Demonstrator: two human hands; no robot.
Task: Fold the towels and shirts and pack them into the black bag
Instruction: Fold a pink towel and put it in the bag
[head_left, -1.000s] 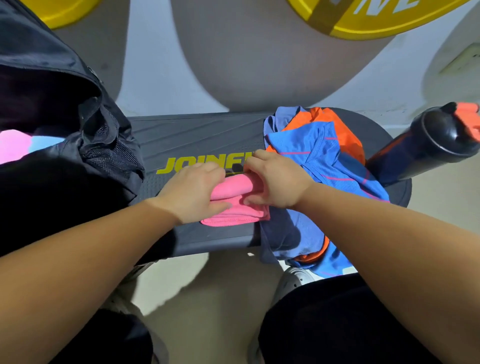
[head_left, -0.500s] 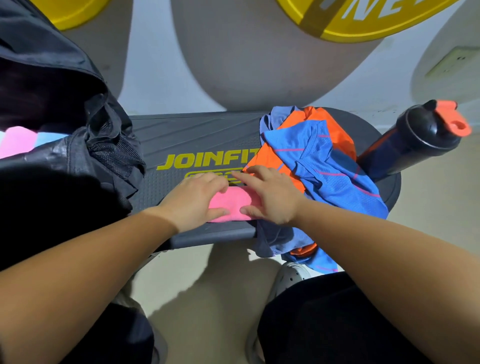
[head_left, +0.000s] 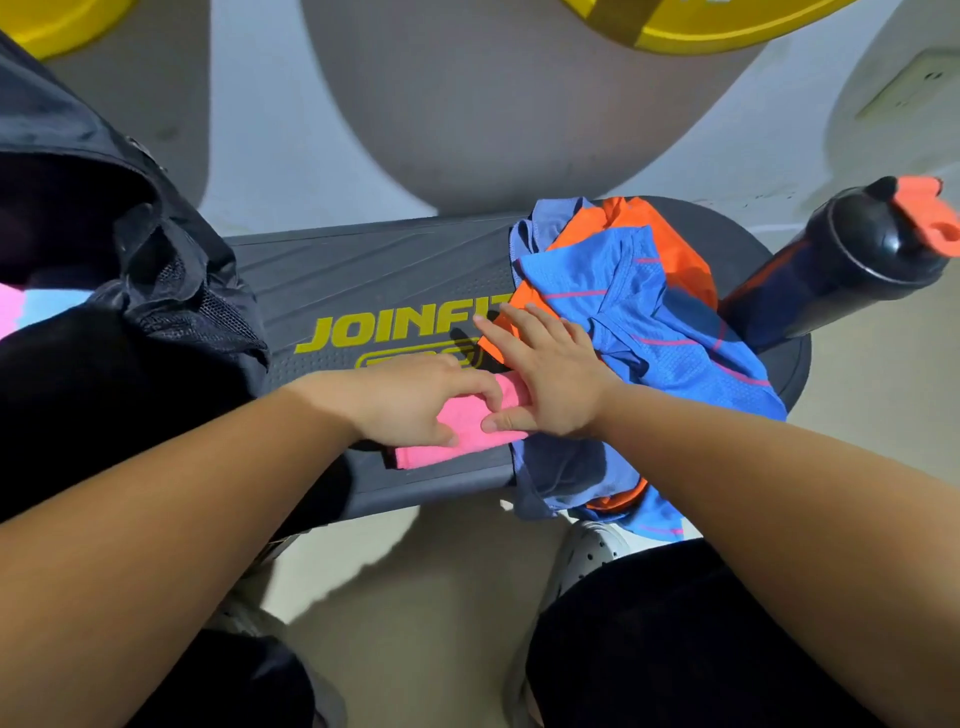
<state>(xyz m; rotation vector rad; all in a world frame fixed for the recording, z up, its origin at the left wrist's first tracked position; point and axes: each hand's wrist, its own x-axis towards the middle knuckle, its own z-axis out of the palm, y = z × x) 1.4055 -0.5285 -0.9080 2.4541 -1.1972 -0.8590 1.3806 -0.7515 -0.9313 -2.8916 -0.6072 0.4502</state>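
Heaped shirts (head_left: 639, 312) crowd the pink towel (head_left: 467, 423), bottle (head_left: 831, 270) beyond.

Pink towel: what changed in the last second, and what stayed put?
The pink towel went from a bulging roll to a flatter fold. The right hand let go of it, straightened out and now presses its right end, partly over the shirts. The left hand flattened on its left part. Black bag, bottle and step platform stayed put.
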